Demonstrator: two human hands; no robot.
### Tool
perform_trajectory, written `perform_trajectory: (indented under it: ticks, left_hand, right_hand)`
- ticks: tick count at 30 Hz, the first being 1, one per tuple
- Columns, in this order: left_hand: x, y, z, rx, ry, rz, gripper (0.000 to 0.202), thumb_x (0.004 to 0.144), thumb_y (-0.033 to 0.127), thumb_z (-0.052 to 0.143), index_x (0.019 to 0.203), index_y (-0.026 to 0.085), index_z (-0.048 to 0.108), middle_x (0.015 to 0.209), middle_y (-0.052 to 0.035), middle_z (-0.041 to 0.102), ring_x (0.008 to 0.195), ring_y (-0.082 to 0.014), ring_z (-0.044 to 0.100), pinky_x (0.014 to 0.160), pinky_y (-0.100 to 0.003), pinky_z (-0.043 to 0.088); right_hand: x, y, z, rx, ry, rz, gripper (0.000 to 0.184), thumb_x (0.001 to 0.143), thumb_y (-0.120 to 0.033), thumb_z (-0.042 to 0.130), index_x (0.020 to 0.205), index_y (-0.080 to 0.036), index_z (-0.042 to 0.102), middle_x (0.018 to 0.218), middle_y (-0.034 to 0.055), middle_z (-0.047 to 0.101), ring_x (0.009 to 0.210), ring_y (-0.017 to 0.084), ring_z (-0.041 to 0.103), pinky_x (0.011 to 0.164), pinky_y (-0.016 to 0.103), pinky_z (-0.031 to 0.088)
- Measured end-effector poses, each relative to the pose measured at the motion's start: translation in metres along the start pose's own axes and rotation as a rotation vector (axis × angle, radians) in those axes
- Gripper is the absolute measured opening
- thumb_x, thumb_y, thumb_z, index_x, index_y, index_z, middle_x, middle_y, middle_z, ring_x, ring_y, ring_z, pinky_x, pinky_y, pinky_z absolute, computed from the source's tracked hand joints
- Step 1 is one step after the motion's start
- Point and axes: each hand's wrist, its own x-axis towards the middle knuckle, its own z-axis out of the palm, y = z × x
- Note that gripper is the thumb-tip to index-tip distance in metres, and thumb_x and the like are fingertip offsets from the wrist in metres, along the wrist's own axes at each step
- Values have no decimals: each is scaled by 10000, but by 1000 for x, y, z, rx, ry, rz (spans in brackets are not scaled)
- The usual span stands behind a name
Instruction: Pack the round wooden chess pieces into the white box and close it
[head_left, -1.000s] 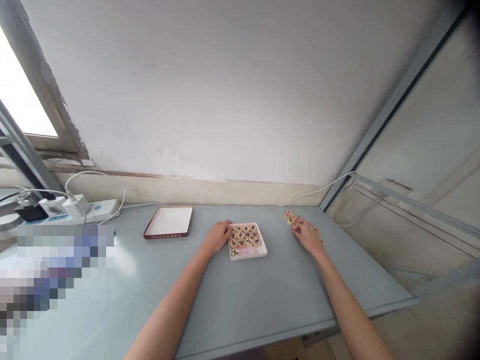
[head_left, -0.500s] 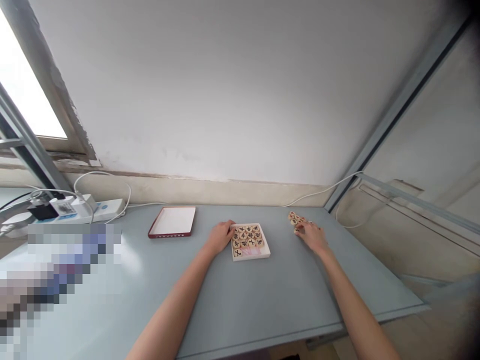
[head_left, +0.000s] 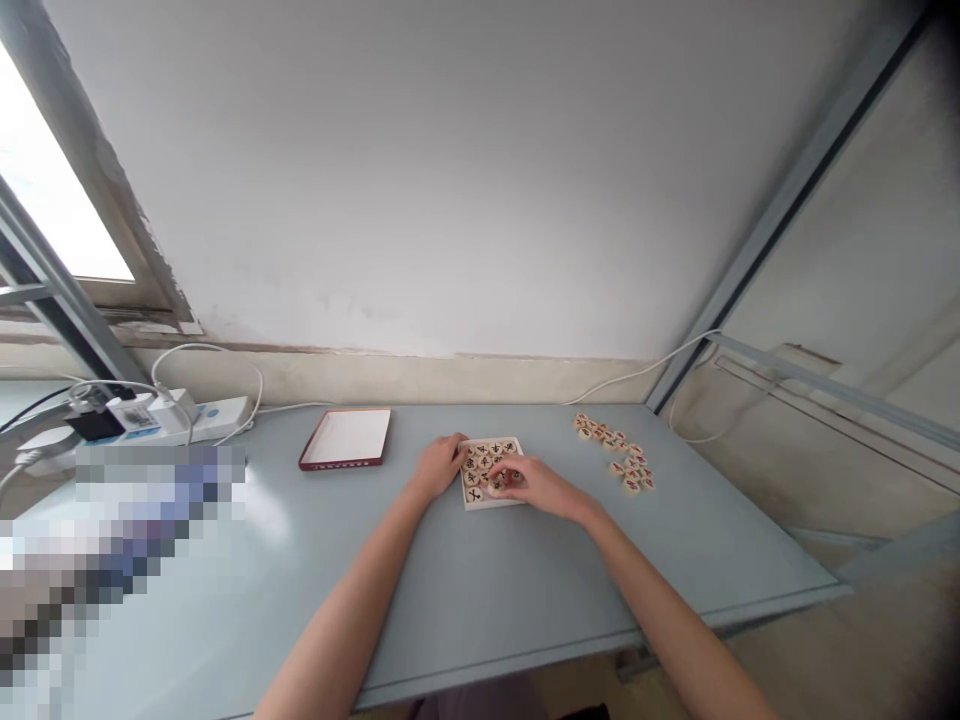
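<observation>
Rows of round Chinese chess pieces with black characters [head_left: 472, 478] lie in a shallow white box [head_left: 480, 505] at the middle of the table. My left hand [head_left: 441, 467] grips the box by its upper left edge. Over the front part of the box, my right hand [head_left: 541, 485] pinches a pale chess piece [head_left: 496, 488] at the front row. That hand covers the right side of the box and several pieces there. More chess pieces with red characters [head_left: 632, 468] are scattered on the table to the right.
A dark red box lid [head_left: 345, 463] with a white inside lies to the left on the grey table [head_left: 480, 610]. Farther left a white power strip [head_left: 225, 415] holds plugs and cables. A wall runs behind the table, and a metal post [head_left: 787, 210] rises at the right.
My right hand has come left from the scattered pieces to the white box, carrying a chess piece. The loose pieces it covered now show. My left hand stays at the box.
</observation>
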Motion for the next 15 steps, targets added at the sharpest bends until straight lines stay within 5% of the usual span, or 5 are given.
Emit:
perform_trajectory:
  ticks: [7, 15]
  left_hand:
    - [0, 0, 2, 10, 5, -13, 308, 859, 307, 346, 1071, 187, 533, 957, -77, 631, 919, -202, 564, 784, -295, 411]
    - [0, 1, 0, 20, 14, 5, 311, 867, 312, 328, 1063, 185, 533, 944, -76, 632, 910, -202, 564, 786, -296, 412]
  right_hand:
    - [-11, 3, 4, -38, 103, 0, 113, 805, -293, 545, 849, -198, 585, 909, 15, 560, 776, 124, 528, 722, 259, 426]
    - [-15, -3, 10, -320, 87, 5, 254, 870, -374, 450, 789, -209, 625, 852, 13, 618, 849, 153, 521, 837, 326, 311]
